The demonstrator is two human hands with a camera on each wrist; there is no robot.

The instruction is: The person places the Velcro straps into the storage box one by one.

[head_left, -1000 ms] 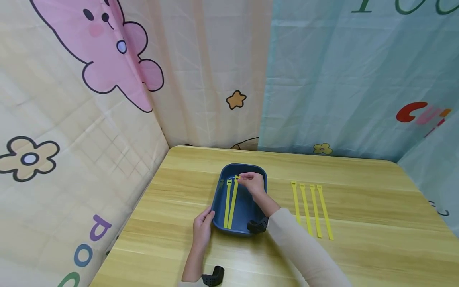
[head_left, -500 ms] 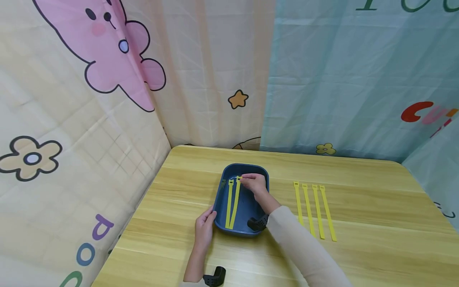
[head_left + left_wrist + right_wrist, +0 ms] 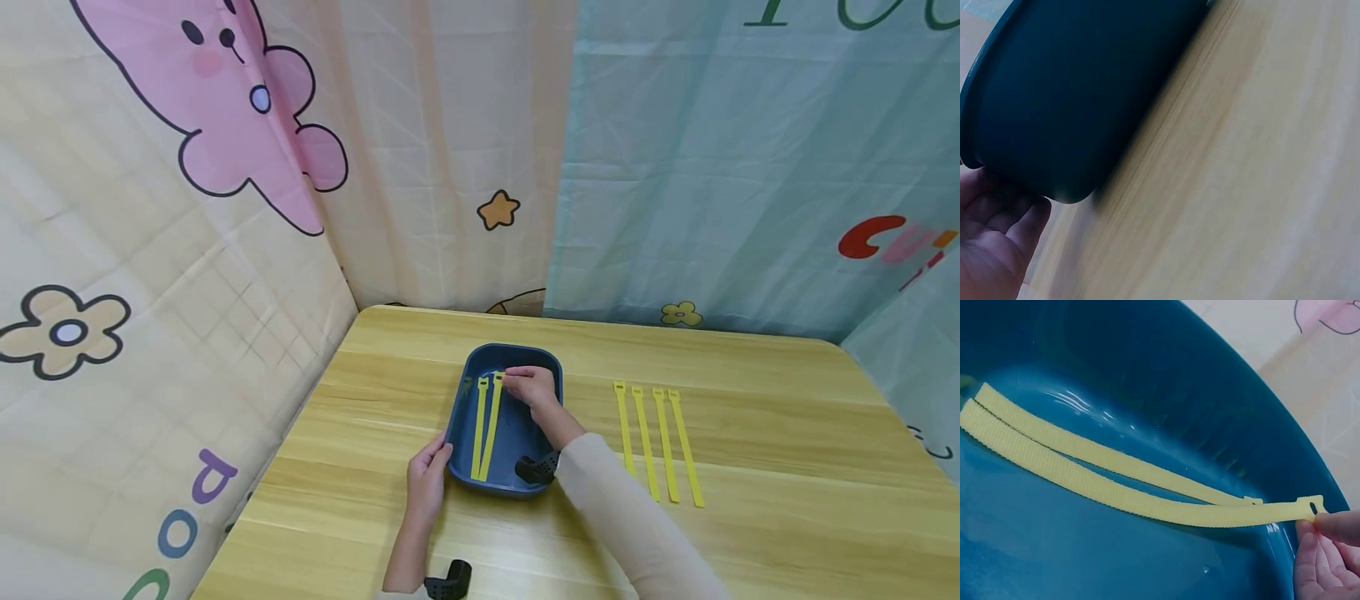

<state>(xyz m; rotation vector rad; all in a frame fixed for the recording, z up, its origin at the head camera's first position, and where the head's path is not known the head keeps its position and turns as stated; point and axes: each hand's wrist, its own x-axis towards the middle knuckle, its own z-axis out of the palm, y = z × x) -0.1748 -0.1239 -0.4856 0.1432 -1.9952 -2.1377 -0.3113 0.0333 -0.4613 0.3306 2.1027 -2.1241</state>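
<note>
A dark blue plastic basin [image 3: 517, 433] stands on the table. My left hand [image 3: 426, 479] grips its near left side, thumb at the rim; in the left wrist view the fingers [image 3: 1029, 228] lie against the outer wall. Inside the basin, my right hand [image 3: 531, 386] pinches the slotted head of a yellow cable strap [image 3: 1147, 506] between thumb and fingertips. That head is raised near the far wall, and the strap's tail lies on the basin floor. Just left of it, a second yellow strap [image 3: 479, 425] lies lengthwise; their tail ends are close together.
Several more yellow straps [image 3: 663, 442] lie side by side on the wooden table [image 3: 780, 467], right of the basin, partly behind the right sleeve [image 3: 637, 517]. Printed curtains [image 3: 450, 150] hang behind and at the left of the table.
</note>
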